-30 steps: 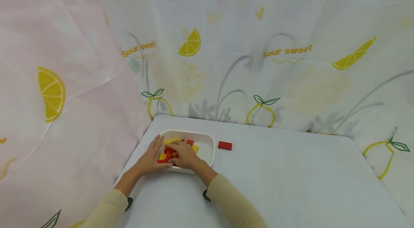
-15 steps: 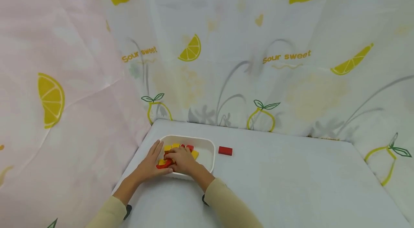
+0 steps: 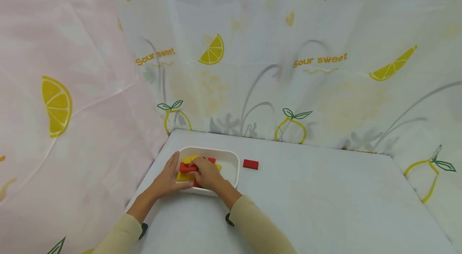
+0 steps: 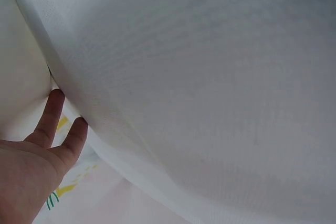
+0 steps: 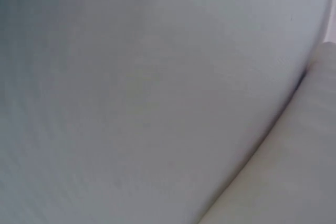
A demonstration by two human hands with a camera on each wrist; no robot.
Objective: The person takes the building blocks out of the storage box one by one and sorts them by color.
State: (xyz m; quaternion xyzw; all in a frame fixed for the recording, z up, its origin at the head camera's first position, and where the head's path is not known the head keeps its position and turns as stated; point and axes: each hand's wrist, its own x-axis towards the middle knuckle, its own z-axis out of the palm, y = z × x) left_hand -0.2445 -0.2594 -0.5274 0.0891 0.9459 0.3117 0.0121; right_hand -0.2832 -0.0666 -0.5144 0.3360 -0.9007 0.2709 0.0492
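Observation:
A white tray [image 3: 231, 172] holding several red and yellow toy blocks stands on the table in the head view. My left hand [image 3: 167, 178] lies along the tray's left side, fingers straight, with the thumb stretched along the near rim. In the left wrist view the fingers of that left hand [image 4: 31, 166] are spread. Over the tray, my right hand [image 3: 206, 174] pinches a red block [image 3: 185, 168] between thumb and fingers, above yellow blocks [image 3: 183, 176]. Part of the pile is hidden beneath this hand. The right wrist view shows mostly white surface, without the hand.
A single red rectangular block [image 3: 250, 164] lies on the white-covered table [image 3: 325, 198], just right of the tray. Lemon-printed cloth [image 3: 252, 65] rises behind the table, and pinkish cloth [image 3: 94, 134] hangs along the left.
My right hand, earlier reaching down among the blocks, now has a red block raised between thumb and fingers, baring more yellow below. The left hand stays at the tray's side.

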